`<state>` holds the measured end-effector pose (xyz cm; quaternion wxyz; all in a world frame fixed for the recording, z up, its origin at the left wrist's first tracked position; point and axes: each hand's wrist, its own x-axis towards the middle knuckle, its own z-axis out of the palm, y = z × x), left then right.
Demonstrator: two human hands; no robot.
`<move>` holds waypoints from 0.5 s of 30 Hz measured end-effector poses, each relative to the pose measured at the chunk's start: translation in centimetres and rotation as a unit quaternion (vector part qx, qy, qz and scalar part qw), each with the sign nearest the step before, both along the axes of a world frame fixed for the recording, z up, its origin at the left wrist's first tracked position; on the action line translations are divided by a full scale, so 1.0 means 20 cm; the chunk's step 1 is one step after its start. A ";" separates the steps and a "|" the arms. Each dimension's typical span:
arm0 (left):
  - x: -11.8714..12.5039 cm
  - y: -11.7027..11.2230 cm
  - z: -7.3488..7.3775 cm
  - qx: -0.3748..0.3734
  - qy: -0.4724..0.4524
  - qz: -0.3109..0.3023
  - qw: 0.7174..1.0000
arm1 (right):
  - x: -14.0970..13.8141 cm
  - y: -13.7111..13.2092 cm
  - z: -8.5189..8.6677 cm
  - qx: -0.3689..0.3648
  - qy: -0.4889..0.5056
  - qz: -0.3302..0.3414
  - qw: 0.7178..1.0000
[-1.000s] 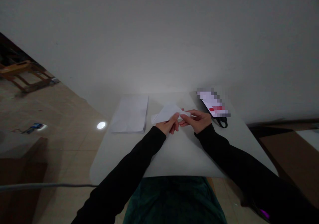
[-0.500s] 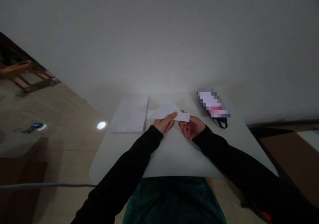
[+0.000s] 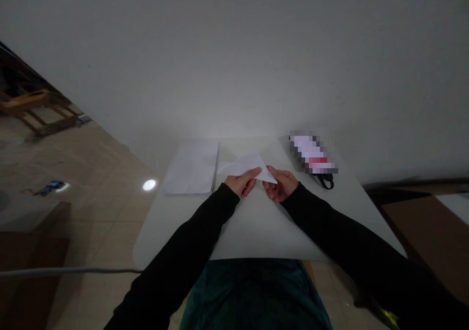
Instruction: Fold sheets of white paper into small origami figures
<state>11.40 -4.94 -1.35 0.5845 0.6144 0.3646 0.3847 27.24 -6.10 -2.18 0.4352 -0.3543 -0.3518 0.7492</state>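
Note:
A folded sheet of white paper (image 3: 246, 162), roughly triangular, is held above the middle of the white table (image 3: 256, 232). My left hand (image 3: 242, 182) pinches its lower edge, thumb lying on top and fingers beneath. At the paper's right corner is my right hand (image 3: 282, 183), its thumb and fingers closed on the pointed end. Some of the fingers are hidden under the paper. Left of my hands lies a stack of white paper (image 3: 192, 167).
A dark object with a strap (image 3: 326, 179), mostly blurred by pixels, lies at the table's back right. The wall (image 3: 234, 66) rises right behind the table. A grey cable (image 3: 69, 272) crosses at lower left. Farther left, a wooden chair (image 3: 40, 100) stands on the tiled floor.
The strip that stuck out at the paper's right end is now folded into a pointed corner. My right hand has shifted slightly, its thumb now on top; my left hand keeps its grip.

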 end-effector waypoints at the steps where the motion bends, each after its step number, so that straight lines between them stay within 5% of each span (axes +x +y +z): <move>1: 0.00 0.00 0.00 0.002 0.000 0.003 1.000 | 0.00 -0.01 0.01 0.017 -0.019 -0.014 1.000; 8: 0.01 -0.02 0.02 -0.017 0.019 -0.015 1.000 | 0.00 -0.04 0.02 0.151 -0.133 -0.078 0.976; 15: 0.01 0.02 -0.02 0.004 -0.017 0.017 1.000 | 0.00 -0.03 0.00 0.183 -0.159 -0.154 0.958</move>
